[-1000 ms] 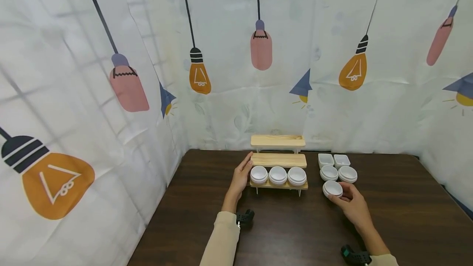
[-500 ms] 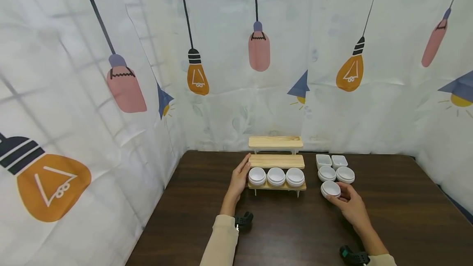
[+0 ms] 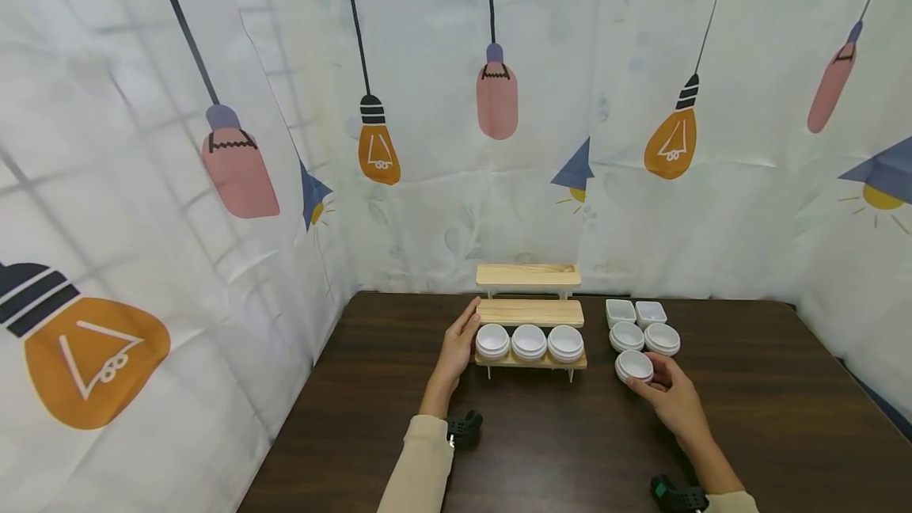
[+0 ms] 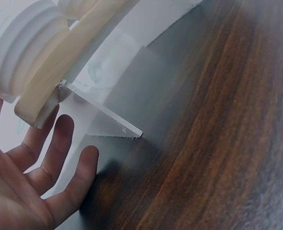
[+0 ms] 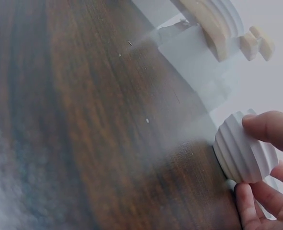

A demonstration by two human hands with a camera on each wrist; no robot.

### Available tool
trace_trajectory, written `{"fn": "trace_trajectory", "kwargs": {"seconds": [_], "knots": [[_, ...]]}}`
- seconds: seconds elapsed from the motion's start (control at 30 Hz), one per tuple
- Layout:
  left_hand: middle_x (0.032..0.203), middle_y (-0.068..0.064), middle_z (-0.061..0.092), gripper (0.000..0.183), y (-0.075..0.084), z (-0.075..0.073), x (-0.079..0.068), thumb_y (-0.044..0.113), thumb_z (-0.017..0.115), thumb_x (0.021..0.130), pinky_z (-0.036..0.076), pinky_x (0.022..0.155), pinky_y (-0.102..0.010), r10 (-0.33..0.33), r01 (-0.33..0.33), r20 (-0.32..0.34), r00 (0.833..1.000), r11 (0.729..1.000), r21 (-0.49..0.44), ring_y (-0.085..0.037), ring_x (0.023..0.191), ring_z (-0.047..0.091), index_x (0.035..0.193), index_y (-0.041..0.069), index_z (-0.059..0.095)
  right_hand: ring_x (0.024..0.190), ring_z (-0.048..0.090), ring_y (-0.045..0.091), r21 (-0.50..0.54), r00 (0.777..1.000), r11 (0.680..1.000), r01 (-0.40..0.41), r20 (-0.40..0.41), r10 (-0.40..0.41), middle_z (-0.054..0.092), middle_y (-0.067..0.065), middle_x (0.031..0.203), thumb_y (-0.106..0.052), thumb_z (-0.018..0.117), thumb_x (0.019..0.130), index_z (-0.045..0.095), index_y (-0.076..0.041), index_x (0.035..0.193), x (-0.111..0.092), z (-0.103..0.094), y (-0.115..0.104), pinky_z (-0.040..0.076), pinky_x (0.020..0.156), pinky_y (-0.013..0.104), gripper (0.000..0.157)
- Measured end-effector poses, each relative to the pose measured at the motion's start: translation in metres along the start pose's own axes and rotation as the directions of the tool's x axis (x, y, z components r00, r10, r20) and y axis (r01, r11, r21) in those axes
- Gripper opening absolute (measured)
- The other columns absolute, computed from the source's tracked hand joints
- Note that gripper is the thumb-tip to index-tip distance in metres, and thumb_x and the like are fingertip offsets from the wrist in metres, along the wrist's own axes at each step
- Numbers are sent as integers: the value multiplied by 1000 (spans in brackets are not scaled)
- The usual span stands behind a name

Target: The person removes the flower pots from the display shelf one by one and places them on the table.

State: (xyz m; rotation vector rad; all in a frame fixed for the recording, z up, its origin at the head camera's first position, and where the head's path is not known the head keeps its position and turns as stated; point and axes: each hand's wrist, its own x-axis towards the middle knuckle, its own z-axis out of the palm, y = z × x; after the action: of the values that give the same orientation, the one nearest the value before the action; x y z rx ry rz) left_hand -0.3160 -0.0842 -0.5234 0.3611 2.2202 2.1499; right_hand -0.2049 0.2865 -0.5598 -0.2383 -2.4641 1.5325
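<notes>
My right hand (image 3: pixel 675 398) pinches a small white round bowl (image 3: pixel 633 365) with ridged sides at the front of a cluster of dishes. In the right wrist view, thumb and fingers sit on opposite sides of this bowl (image 5: pixel 242 149), which is close over the table. My left hand (image 3: pixel 454 348) rests along the left end of a three-tier wooden stand (image 3: pixel 530 313), its fingers extended in the head view. Three similar round bowls (image 3: pixel 529 343) stand in a row on the lowest tier. The left wrist view has loosely bent fingers (image 4: pixel 60 134) beside that tier's end (image 4: pixel 36 103).
Behind the held bowl are two round bowls (image 3: pixel 663 337) and two white square dishes (image 3: pixel 621 312). The stand's top tier (image 3: pixel 528 275) is close to the printed curtain (image 3: pixel 427 244). Clear legs (image 4: pixel 105 110) carry the stand on the dark wooden table (image 3: pixel 556 442).
The head view has shifted slightly, so everything sits a little farther left. Both hands keep their places at the stand and at the bowl.
</notes>
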Motion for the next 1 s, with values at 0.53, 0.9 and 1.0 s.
{"fn": "trace_trajectory", "kwargs": {"seconds": [0.53, 0.9, 1.0], "knots": [[166, -6, 34, 47, 19, -1, -9, 27, 44, 112, 28, 124, -54, -18, 18, 31, 999, 1000, 15, -29, 154, 30, 158, 22, 41, 92, 50, -17, -30, 1000, 999, -19, 23, 20, 61, 22, 132, -35, 79, 92, 49, -4, 147, -2, -4, -4, 50, 76, 11, 70], [166, -5, 34, 48, 23, 0, -11, 27, 45, 111, 25, 126, -52, 3, -3, 30, 1000, 1000, 8, -29, 155, 29, 159, 18, 41, 92, 50, -17, -11, 1000, 1000, 5, 21, -5, 60, 27, 132, -29, 79, 92, 46, 1, 148, -2, -5, -5, 49, 75, 9, 71], [166, -5, 35, 48, 22, 0, -11, 27, 46, 111, 25, 126, -53, -7, 7, 25, 1000, 1000, 11, -29, 155, 29, 158, 20, 42, 93, 51, -17, 17, 1000, 1000, 15, 20, -15, 59, 27, 133, -27, 79, 92, 45, 3, 149, -3, -5, -5, 49, 76, 8, 73]]}}
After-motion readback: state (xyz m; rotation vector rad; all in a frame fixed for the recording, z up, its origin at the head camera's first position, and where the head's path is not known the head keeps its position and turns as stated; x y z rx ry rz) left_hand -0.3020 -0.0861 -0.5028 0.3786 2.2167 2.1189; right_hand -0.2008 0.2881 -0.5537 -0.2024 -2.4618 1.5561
